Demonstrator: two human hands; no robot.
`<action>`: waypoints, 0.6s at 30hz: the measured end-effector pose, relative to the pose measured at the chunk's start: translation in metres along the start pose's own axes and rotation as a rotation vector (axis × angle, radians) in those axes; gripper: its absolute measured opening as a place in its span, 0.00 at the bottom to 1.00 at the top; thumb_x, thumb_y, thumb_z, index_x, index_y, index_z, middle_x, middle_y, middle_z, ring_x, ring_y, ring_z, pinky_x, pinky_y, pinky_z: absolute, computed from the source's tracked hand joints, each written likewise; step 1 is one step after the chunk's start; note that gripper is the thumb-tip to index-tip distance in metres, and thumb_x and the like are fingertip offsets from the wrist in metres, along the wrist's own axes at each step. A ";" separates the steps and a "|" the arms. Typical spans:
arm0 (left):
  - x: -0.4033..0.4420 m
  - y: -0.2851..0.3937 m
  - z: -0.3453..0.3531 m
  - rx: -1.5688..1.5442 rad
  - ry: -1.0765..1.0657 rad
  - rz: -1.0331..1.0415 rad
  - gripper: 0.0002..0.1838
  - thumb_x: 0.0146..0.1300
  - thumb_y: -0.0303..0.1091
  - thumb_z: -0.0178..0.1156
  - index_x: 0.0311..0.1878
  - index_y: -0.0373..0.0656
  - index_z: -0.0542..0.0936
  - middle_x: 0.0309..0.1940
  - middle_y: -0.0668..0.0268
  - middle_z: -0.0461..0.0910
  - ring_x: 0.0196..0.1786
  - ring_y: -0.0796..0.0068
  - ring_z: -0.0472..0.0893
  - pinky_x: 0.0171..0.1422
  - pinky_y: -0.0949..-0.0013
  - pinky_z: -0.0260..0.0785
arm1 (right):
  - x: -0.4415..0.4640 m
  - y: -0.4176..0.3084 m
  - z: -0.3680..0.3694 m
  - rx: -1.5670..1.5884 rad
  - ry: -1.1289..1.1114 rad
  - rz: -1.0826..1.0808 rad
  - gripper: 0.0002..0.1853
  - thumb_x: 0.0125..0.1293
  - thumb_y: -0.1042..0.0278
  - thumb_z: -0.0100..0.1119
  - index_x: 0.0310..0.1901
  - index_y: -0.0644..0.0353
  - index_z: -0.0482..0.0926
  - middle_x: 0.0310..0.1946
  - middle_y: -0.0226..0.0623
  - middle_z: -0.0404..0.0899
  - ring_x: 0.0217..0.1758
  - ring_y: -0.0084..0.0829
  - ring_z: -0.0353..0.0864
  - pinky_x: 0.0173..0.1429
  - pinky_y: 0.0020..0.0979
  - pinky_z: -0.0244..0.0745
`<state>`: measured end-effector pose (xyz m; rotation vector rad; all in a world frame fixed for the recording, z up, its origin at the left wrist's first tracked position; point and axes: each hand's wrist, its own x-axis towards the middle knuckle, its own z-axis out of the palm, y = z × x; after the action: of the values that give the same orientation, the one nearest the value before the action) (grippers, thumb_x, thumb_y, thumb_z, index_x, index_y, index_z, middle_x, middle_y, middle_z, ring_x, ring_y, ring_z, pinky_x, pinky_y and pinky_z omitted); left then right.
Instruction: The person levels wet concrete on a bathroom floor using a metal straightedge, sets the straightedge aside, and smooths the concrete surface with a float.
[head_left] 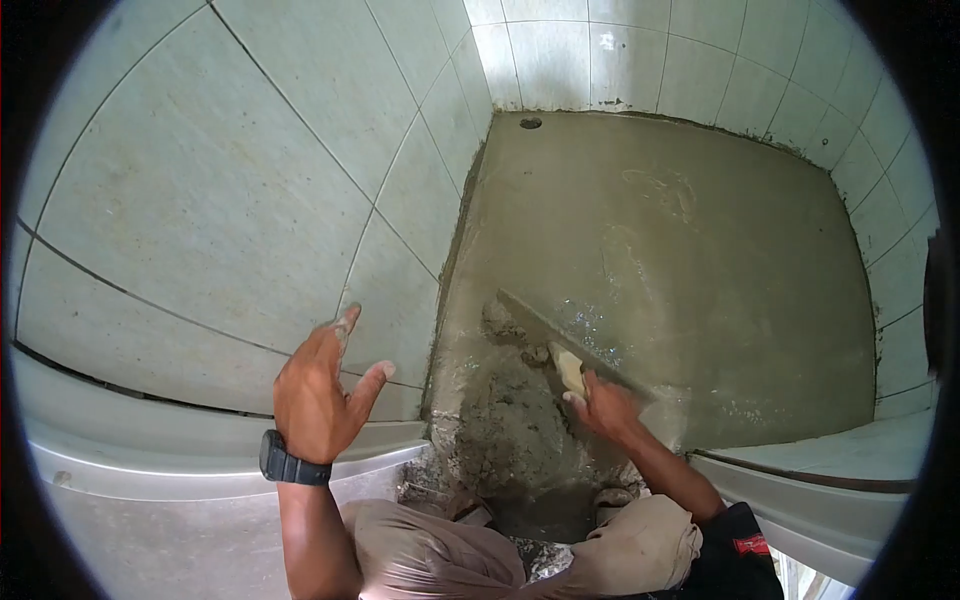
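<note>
My right hand (606,404) is wrapped around the pale handle of a long, straight-bladed trowel (535,322). Its blade is coated in grey mortar and lies slantwise across the wet floor screed (720,260). Clumps of mortar cling along the blade's near side by the handle. Closer to my knees is a rough, uneven patch of mortar (515,420). My left hand (322,390), with a dark watch on the wrist, is held at the tiled wall on the left. Its thumb is spread and its fingertips are smeared with mortar; whether the palm touches the tiles I cannot tell.
Pale tiled walls (250,160) enclose the screed on the left, back and right. A small dark round hole (530,123) shows in the floor's far left corner. Light-coloured door-frame pieces (230,470) flank the doorway where I crouch, knees (430,545) bent.
</note>
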<state>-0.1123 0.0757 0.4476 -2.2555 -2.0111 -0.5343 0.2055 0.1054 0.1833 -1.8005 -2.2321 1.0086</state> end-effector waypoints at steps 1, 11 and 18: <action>-0.001 -0.001 0.000 0.012 0.006 0.011 0.32 0.53 0.36 0.72 0.60 0.36 0.75 0.48 0.48 0.81 0.49 0.48 0.81 0.51 0.58 0.74 | 0.007 0.002 -0.004 -0.075 0.017 -0.039 0.21 0.67 0.53 0.58 0.47 0.65 0.68 0.37 0.57 0.81 0.42 0.60 0.81 0.45 0.54 0.73; 0.003 -0.029 0.021 -0.080 -0.114 -0.049 0.31 0.54 0.40 0.71 0.60 0.37 0.76 0.51 0.47 0.80 0.53 0.47 0.80 0.54 0.57 0.74 | 0.014 0.009 -0.037 -0.068 0.063 0.013 0.22 0.66 0.53 0.58 0.50 0.63 0.69 0.35 0.55 0.81 0.42 0.57 0.81 0.44 0.53 0.73; 0.005 -0.027 0.025 -0.071 -0.350 -0.095 0.36 0.53 0.44 0.71 0.65 0.41 0.72 0.56 0.47 0.78 0.57 0.47 0.78 0.59 0.57 0.72 | -0.041 0.040 -0.004 -0.005 -0.167 -0.275 0.36 0.63 0.36 0.57 0.64 0.55 0.66 0.40 0.62 0.80 0.45 0.55 0.83 0.52 0.53 0.74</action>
<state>-0.1331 0.0914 0.4213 -2.4492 -2.2989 -0.2306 0.2528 0.0733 0.1780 -1.4033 -2.4925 1.1302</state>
